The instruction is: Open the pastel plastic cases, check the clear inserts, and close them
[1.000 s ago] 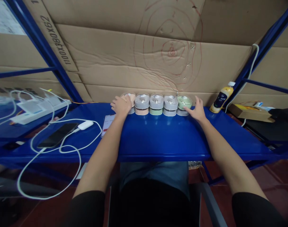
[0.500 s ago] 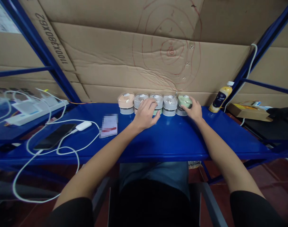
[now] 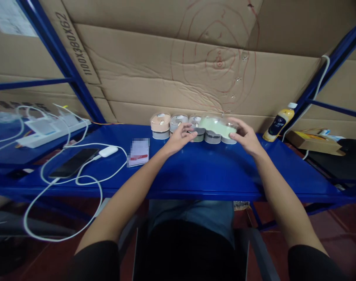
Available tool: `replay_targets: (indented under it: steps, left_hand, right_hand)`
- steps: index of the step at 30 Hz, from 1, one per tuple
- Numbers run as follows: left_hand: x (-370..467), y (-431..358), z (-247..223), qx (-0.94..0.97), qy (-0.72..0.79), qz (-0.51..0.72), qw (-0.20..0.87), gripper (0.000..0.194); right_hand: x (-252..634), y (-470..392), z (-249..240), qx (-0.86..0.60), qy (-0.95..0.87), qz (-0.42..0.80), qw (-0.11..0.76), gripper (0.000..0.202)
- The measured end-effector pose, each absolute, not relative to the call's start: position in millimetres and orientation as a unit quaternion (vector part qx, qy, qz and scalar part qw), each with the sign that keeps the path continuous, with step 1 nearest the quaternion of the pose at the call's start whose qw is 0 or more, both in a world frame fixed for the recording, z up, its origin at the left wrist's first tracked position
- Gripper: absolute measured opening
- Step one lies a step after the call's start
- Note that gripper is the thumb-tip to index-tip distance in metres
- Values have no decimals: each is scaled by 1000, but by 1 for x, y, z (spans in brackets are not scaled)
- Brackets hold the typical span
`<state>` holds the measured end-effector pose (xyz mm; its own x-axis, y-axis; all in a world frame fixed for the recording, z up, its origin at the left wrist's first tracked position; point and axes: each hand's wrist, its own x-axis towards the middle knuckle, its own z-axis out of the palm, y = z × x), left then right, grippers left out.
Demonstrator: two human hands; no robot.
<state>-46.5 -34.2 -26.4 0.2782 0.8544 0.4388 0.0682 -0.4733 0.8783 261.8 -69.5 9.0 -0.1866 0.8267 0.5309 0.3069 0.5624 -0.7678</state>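
Note:
A row of small stacked round containers stands along the cardboard, with a peach one (image 3: 160, 123) at its left end. A light green container (image 3: 215, 125), smeared by motion, stretches over the grey lower containers (image 3: 212, 137) on the right side of the row. My right hand (image 3: 246, 136) has its thumb and fingers around the right end of the green one. In front of the middle containers, my left hand (image 3: 179, 139) has its fingers apart and holds nothing; its fingertips are close to a dark-rimmed container (image 3: 198, 134).
On the blue table (image 3: 192, 171) lie a phone with a lit screen (image 3: 139, 151), a dark phone (image 3: 74, 163) and white cables with a charger (image 3: 108, 151). A power strip (image 3: 53, 132) is at left. A bottle (image 3: 280, 122) and an open carton (image 3: 315, 142) are at right.
The green container has shifted left from the right end of the row and is blurred. My left hand has drawn back a little from the middle containers. The view has shifted slightly.

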Motion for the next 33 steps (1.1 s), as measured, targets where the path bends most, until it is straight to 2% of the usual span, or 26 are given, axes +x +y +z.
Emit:
replay_targets:
  steps: [3,6,10,16,23,29,33]
  left_hand:
    - [-52,-32,-30,696,316,454,457,64]
    - [-55,-34,-32,730,301,394,469,68]
    - [-54,-35,-35,786,292,366,404,66]
    - [-46,-36,-44,834,319,340,296,89]
    - [-31,-45,-56,857,350,315,209,94]
    - [-32,-47,-56,876,315,275,240,136]
    - [-36,-45,-53,878,314,266,245,137]
  right_hand:
    - [247,-74,-1,-350,-771,331,417,77]
    - [242,-71,-14,-329,-801,367,339,76]
    - [245,-64,-23,-311,-825,380,279,81]
    - [248,-62,-24,-304,-862,345,212,92]
    - [251,-60,-26,-315,-895,219,226,93]
    - [230,-67,-31,-328,-894,161,260,96]
    - [230,-69,-28,-338,-878,190,281,90]
